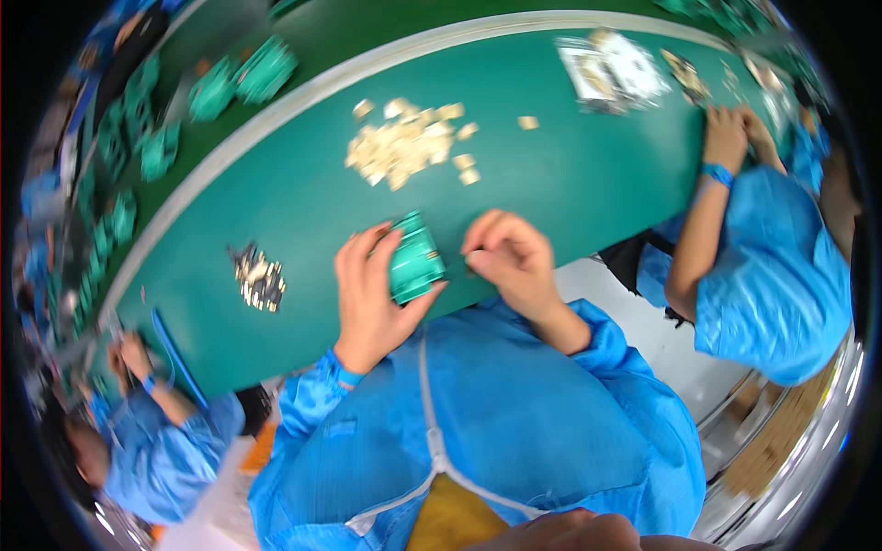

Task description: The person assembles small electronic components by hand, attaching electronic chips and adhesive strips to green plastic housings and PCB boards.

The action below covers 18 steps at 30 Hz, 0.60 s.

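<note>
My left hand grips a green plastic housing between thumb and fingers, just above the near side of the green table. To the right of it, apart from the housing, my right hand is closed in a pinch. Something small and dark shows at its fingertips, too blurred to name. Beyond both hands lies a loose pile of small cream-coloured square pieces. A smaller heap of black and metallic parts rests to the left of my left hand.
A pale rail borders the green table; beyond it stand several green housings. Clear bags of parts lie at the far right. Co-workers in blue sit at left and right. A blue strip lies near the left one.
</note>
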Each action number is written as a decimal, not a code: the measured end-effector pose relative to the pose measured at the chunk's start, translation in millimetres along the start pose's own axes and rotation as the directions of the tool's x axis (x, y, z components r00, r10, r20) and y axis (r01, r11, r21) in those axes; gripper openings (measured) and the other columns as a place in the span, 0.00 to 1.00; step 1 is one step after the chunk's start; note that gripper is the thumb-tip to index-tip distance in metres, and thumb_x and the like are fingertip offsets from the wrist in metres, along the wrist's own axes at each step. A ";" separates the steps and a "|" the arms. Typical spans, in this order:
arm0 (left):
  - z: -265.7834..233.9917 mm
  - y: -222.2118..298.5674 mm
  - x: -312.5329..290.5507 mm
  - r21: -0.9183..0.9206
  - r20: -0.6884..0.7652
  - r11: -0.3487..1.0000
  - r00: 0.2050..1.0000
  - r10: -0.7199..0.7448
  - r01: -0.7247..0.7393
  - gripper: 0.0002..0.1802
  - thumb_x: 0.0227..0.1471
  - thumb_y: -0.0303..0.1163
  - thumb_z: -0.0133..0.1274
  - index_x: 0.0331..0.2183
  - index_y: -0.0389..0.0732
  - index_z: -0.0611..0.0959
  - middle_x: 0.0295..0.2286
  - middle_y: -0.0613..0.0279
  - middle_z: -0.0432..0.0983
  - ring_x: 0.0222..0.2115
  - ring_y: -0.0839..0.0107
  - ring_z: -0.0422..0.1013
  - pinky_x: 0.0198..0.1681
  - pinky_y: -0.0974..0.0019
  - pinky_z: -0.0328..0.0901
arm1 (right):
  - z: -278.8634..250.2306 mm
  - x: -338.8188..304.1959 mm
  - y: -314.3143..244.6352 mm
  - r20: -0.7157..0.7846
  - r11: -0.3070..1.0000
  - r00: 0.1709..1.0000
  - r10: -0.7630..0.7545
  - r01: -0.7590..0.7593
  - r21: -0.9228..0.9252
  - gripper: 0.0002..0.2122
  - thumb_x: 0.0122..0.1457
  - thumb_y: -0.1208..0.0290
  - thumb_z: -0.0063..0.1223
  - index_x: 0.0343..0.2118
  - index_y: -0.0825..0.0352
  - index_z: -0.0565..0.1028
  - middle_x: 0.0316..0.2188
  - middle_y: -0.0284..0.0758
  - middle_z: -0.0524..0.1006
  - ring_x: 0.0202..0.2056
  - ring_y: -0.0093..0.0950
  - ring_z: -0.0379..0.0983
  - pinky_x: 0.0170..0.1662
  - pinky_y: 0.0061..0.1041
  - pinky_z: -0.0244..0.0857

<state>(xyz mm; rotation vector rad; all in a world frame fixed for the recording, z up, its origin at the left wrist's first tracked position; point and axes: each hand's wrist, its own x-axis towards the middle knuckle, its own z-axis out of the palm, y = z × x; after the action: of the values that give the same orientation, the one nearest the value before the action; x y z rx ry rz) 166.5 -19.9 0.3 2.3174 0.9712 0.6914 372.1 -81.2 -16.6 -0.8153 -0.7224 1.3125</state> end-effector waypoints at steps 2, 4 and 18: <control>2.7 0.6 -0.8 0.063 -0.018 0.996 0.998 -0.067 0.068 0.46 0.38 0.35 0.75 0.57 0.37 0.71 0.53 0.46 0.68 0.55 0.47 0.63 0.59 0.48 0.58 | -1.2 1.6 3.8 0.009 0.999 0.999 -0.036 0.036 -0.005 0.06 0.60 0.85 0.57 0.34 0.68 0.71 0.38 0.37 0.73 0.40 0.24 0.71 0.44 0.26 0.69; 3.0 3.6 -2.0 0.088 0.001 0.995 0.999 -0.037 0.037 0.46 0.39 0.35 0.75 0.58 0.37 0.70 0.54 0.46 0.67 0.56 0.47 0.63 0.60 0.49 0.58 | -1.6 1.4 2.0 0.025 0.995 0.996 -0.090 0.092 -0.048 0.06 0.60 0.84 0.57 0.33 0.68 0.71 0.38 0.37 0.74 0.40 0.24 0.71 0.44 0.25 0.68; 15.7 13.9 -5.4 0.235 -0.127 0.970 0.992 -0.027 0.057 0.45 0.43 0.34 0.74 0.59 0.36 0.70 0.56 0.44 0.65 0.58 0.46 0.61 0.62 0.48 0.57 | -8.2 -2.0 12.4 0.116 0.962 0.988 -0.100 0.126 -0.243 0.08 0.59 0.72 0.65 0.32 0.67 0.75 0.30 0.29 0.76 0.35 0.20 0.72 0.42 0.24 0.68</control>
<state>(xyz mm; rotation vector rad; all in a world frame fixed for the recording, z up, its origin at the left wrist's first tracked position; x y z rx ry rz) 179.7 -36.6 -3.6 2.4753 1.2152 0.7429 372.1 -83.2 -31.4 -0.8984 -1.0171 1.1808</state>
